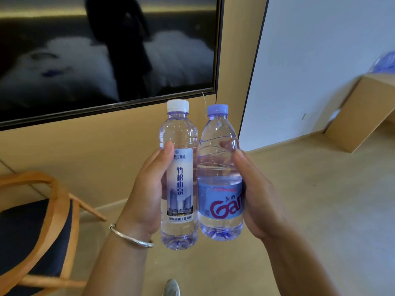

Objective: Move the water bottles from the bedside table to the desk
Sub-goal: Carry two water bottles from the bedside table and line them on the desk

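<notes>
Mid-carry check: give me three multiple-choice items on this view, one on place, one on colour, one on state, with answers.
1. Where is the chair?
A. Lower left
B. Upper right
C. Centre

2. What colour is the cap of the left bottle?
A. Red
B. White
C. Green

3. How full is the right bottle?
A. Empty
B. Full to the cap
C. Partly full

Answers:
1. A, its wooden frame and dark seat sit at the lower left edge.
2. B, its cap is white, while the other's is pale blue.
3. C, its waterline shows just above the label; the left hand and right hand hold the bottles upright, side by side.
</notes>
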